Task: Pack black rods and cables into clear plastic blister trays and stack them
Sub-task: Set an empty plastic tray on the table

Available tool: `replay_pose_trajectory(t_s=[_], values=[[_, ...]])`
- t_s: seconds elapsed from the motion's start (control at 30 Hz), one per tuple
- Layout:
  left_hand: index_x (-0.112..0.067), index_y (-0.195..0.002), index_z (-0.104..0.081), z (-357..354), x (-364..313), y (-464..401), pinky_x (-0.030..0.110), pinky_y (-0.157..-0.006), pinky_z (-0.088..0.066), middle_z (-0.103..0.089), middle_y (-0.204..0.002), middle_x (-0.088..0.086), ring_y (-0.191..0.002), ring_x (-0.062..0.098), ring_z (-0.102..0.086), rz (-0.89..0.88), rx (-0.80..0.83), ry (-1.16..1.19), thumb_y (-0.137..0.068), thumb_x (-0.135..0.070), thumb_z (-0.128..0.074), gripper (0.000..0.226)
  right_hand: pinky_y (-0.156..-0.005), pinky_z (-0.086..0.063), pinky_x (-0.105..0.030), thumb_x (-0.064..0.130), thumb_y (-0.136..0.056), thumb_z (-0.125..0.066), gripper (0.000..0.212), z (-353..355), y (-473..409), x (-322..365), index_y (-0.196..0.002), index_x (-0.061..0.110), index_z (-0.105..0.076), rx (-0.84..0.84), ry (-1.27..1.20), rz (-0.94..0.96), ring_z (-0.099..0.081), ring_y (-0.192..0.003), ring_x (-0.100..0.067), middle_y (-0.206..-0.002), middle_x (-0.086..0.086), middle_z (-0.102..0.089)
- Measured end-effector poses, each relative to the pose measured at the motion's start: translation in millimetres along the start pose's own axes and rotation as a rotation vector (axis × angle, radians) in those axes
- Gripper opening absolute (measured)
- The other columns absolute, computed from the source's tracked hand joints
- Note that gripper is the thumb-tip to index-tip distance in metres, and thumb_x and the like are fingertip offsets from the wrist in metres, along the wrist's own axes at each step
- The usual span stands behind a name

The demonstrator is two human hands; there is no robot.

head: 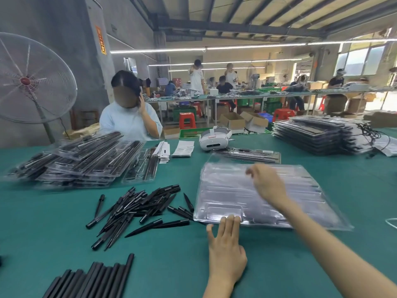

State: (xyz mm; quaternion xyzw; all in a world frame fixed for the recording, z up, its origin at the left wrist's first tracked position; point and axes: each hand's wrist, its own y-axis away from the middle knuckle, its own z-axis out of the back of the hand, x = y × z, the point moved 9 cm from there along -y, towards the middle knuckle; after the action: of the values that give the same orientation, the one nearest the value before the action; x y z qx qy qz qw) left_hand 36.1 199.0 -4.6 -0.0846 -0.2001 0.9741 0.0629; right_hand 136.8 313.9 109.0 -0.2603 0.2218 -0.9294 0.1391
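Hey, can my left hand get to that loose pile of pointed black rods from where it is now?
Probably yes. The left hand rests open at the near edge of the clear blister trays, and the pointed black rods lie just to its left with only bare green table between.

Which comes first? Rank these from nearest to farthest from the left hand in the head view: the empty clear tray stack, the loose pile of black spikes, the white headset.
1. Empty clear tray stack: the left hand's fingertips touch its near edge.
2. Loose pile of black spikes: to the hand's left on the green table.
3. White headset: far across, beyond the trays.
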Motion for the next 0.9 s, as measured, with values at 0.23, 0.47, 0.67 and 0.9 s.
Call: replay_pose_trajectory(t_s=[0.23,0.47,0.67,0.9], values=[[-0.022,-0.106,-0.072,4,-8,-2,0.043,-0.093,-0.029,-0.067,-0.116,-0.004,-0.112,0.012,-0.062,-0.054,-0.080,-0.013,-0.036,-0.025,-0.082,0.070,-0.066,-0.040,-0.035,0.018,-0.102,-0.035,0.011,-9,9,14,-0.093,0.020,-0.040,0.241,0.232,0.193,-0.055,-0.080,-0.024,-0.106,-0.004,-0.064],[-0.026,-0.087,-0.075,19,-11,-42,0.041,-0.094,-0.043,-0.066,-0.071,-0.009,-0.072,0.011,-0.066,-0.101,-0.097,-0.224,-0.044,-0.038,-0.087,0.046,-0.075,-0.041,-0.035,0.039,-0.102,-0.036,0.026,-50,49,13,-0.116,0.017,-0.041,0.389,0.328,0.379,-0.056,-0.101,-0.025,-0.116,-0.005,-0.059],[-0.034,-0.084,-0.073,9,-10,-47,0.031,-0.060,-0.056,-0.058,-0.056,-0.010,-0.052,0.010,-0.059,-0.140,0.008,-0.261,-0.021,-0.019,-0.086,0.066,-0.087,-0.045,-0.037,0.014,-0.101,-0.034,0.041,-55,60,-2,-0.141,0.022,-0.031,0.493,0.492,0.457,-0.052,-0.117,-0.024,-0.132,-0.003,-0.054],[-0.017,-0.125,-0.040,-5,-15,-55,0.046,-0.098,-0.035,-0.036,-0.143,0.018,-0.117,0.032,-0.047,-0.197,0.205,-0.210,-0.079,0.014,-0.040,0.055,-0.065,-0.041,-0.030,0.013,-0.096,-0.047,0.029,52,-36,-15,-0.116,0.028,-0.061,0.036,0.502,0.111,-0.065,-0.093,-0.028,-0.108,-0.003,-0.070]])
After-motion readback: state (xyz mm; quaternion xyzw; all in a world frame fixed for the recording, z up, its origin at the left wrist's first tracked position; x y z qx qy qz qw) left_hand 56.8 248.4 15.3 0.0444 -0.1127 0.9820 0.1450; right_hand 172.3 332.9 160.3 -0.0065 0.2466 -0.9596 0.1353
